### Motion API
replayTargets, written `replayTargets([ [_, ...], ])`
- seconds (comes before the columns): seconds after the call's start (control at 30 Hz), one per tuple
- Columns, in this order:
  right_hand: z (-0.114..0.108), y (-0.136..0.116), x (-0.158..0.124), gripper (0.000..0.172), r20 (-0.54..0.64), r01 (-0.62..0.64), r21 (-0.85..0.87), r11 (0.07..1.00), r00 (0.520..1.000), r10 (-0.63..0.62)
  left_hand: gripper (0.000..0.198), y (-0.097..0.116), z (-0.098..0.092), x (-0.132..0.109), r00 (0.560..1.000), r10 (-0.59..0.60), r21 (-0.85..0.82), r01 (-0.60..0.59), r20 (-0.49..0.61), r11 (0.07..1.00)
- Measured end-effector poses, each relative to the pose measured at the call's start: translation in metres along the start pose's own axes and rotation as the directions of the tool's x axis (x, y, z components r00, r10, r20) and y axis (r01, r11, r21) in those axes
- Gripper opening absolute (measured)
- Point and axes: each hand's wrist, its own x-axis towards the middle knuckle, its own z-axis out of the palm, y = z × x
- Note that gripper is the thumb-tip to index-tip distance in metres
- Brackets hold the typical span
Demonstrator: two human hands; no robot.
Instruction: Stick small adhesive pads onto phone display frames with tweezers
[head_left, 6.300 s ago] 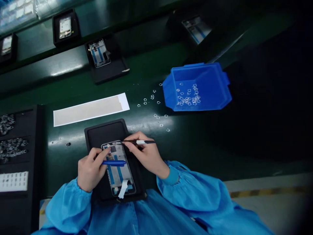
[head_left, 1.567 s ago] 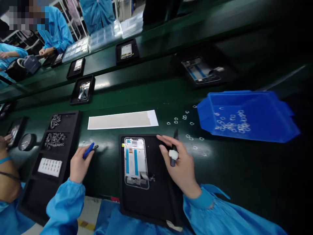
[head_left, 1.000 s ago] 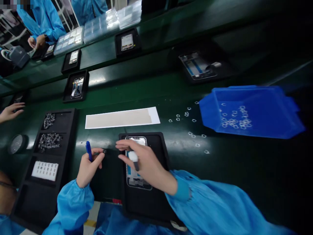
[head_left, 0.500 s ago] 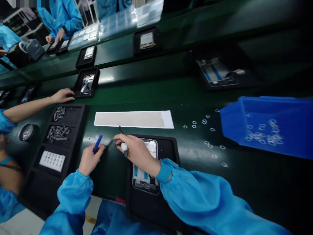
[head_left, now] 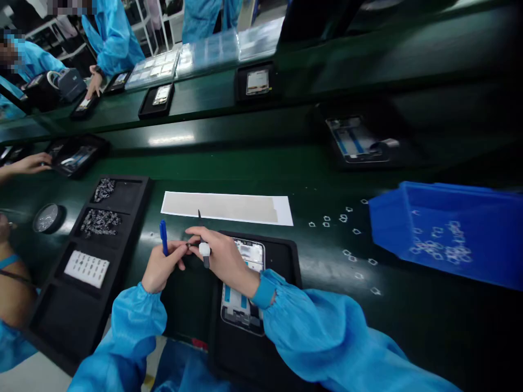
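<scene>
My left hand (head_left: 161, 265) is closed round a blue pen-like tool (head_left: 164, 237) that stands up out of the fist. Its thumb and finger pinch a tiny dark part, too small to name. Fingertips of my right hand (head_left: 226, 256) meet it there. That right hand also grips black tweezers (head_left: 200, 219), their tips pointing away from me, with a white piece (head_left: 205, 249) near the lower end. Beneath the right wrist, an opened phone (head_left: 250, 251) lies in a black tray (head_left: 281, 264), partly covered by my hand and sleeve.
Left stands a compartmented black tray (head_left: 137, 218) with small dark parts and a white card (head_left: 86, 268). A paper strip (head_left: 220, 207) lies ahead. Right are a blue bin (head_left: 449, 218) and scattered clear rings (head_left: 344, 218). A co-worker's hand (head_left: 36, 163) touches a phone tray (head_left: 100, 142).
My left hand has moved right and up, so both hands' fingertips now meet. The co-worker's hand and the phone tray beside it have shifted left. The view has tilted slightly.
</scene>
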Motion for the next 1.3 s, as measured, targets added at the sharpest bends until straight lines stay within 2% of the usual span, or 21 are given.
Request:
replayTargets([
  [0.13,0.000,0.003,-0.002,0.030,-0.033,0.041,-0.016,0.999,0.999,-0.042,0.041,-0.004,-0.003,0.001,0.996,0.052,0.058,-0.048,-0.068,0.997],
  [0.27,-0.004,0.001,-0.003,0.032,-0.024,-0.033,0.052,0.998,0.999,0.034,0.026,-0.005,-0.008,-0.001,0.966,0.175,0.170,-0.144,-0.190,0.975],
  [0.37,-0.006,-0.001,-0.002,0.032,-0.016,-0.063,0.092,0.994,0.998,0.065,0.028,-0.002,-0.008,-0.003,0.942,0.245,0.220,-0.195,-0.231,0.956],
  [0.47,-0.006,-0.003,-0.002,0.033,-0.025,-0.037,0.108,0.993,0.999,0.040,0.043,0.001,-0.005,-0.004,0.988,0.110,0.118,-0.098,-0.104,0.988],
  [0.57,-0.004,-0.001,-0.003,0.034,-0.029,-0.005,0.088,0.996,1.000,0.007,0.057,0.004,0.000,-0.003,1.000,-0.010,0.037,0.009,0.007,0.999],
  [0.7,-0.001,0.005,-0.006,0.033,-0.041,0.064,0.027,0.998,0.997,-0.063,0.058,0.003,0.001,-0.002,1.000,0.006,0.067,-0.005,-0.012,0.998],
  [0.83,-0.001,0.005,-0.007,0.031,-0.083,0.071,0.032,0.997,0.994,-0.068,0.044,0.003,-0.011,0.008,0.983,0.111,0.195,-0.081,-0.147,0.977],
  [0.93,-0.006,0.001,-0.006,0.031,-0.064,-0.006,0.092,0.996,0.998,0.012,0.026,0.003,-0.028,0.022,0.940,0.232,0.364,-0.132,-0.249,0.922],
  [1.03,-0.013,-0.004,-0.007,0.032,-0.010,-0.097,0.126,0.987,0.995,0.099,0.014,0.003,-0.040,0.031,0.913,0.325,0.511,-0.162,-0.248,0.844],
  [1.13,-0.018,-0.005,-0.011,0.032,0.018,-0.156,0.144,0.977,0.988,0.155,0.016,-0.001,-0.042,0.025,0.895,0.383,0.591,-0.184,-0.230,0.785],
  [1.2,-0.020,-0.005,-0.014,0.032,0.019,-0.178,0.153,0.972,0.984,0.177,0.018,-0.007,-0.037,0.015,0.878,0.447,0.636,-0.247,-0.172,0.731],
  [1.3,-0.021,-0.005,-0.015,0.032,0.021,-0.194,0.173,0.966,0.981,0.193,0.018,-0.018,-0.027,0.003,0.829,0.559,0.717,-0.376,-0.024,0.587],
])
